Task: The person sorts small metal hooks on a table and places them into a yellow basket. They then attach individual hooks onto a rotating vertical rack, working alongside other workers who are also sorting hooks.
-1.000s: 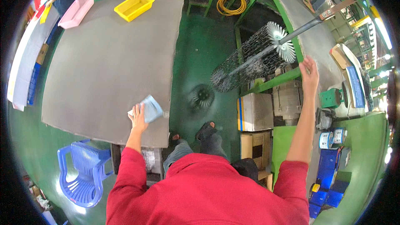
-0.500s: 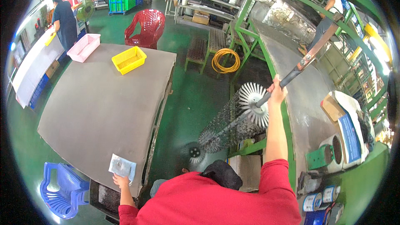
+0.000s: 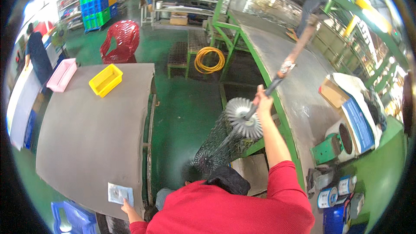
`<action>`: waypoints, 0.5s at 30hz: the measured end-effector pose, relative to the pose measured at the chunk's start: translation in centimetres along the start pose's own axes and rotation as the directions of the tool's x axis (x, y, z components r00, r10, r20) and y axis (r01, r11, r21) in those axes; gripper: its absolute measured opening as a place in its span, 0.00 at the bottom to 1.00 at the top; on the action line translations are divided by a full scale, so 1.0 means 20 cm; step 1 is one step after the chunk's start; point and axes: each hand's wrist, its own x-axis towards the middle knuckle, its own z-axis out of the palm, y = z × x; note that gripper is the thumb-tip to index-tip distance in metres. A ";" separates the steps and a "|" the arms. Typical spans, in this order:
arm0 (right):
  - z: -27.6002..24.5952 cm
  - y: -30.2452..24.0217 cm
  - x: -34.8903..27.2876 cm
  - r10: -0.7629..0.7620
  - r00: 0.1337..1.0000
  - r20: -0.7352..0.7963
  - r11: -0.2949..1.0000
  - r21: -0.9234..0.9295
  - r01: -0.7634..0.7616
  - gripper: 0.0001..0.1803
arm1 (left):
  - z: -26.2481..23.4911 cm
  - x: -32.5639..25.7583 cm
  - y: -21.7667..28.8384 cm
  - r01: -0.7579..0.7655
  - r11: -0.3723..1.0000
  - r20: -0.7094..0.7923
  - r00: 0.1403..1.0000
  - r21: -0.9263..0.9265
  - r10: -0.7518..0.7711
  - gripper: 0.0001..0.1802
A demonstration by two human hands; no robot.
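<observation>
Right hand (image 3: 263, 99) grips the long pole (image 3: 291, 62) just above the round wire brush (image 3: 243, 118); left hand (image 3: 129, 210) rests open beside a small packet (image 3: 119, 193) on the tabletop (image 3: 93, 138); a steadier, lower grip would control the brush

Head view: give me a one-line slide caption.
Right hand grips the long rod of a finned metal roller at the green bench; left hand touches a small packet on the grey table.
</observation>
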 end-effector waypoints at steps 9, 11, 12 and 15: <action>0.66 -0.34 -0.23 0.046 0.873 0.485 0.996 0.049 -0.080 0.14 | 0.09 0.22 0.15 0.045 0.941 0.232 0.972 -0.337 0.037 0.32; 0.87 -0.58 -0.24 -0.033 0.866 0.499 0.997 -0.044 0.064 0.15 | 0.12 0.26 0.18 -0.080 0.969 0.106 0.989 -0.235 0.107 0.32; 0.99 -0.66 -0.22 -0.119 0.844 0.523 0.982 -0.063 0.178 0.17 | 0.12 0.28 0.20 -0.085 0.967 0.049 0.994 -0.241 0.099 0.32; 1.33 -1.02 -0.25 -0.235 0.676 0.699 0.966 0.093 0.240 0.09 | 0.12 0.30 0.38 0.100 0.826 0.002 0.993 -0.555 -0.118 0.28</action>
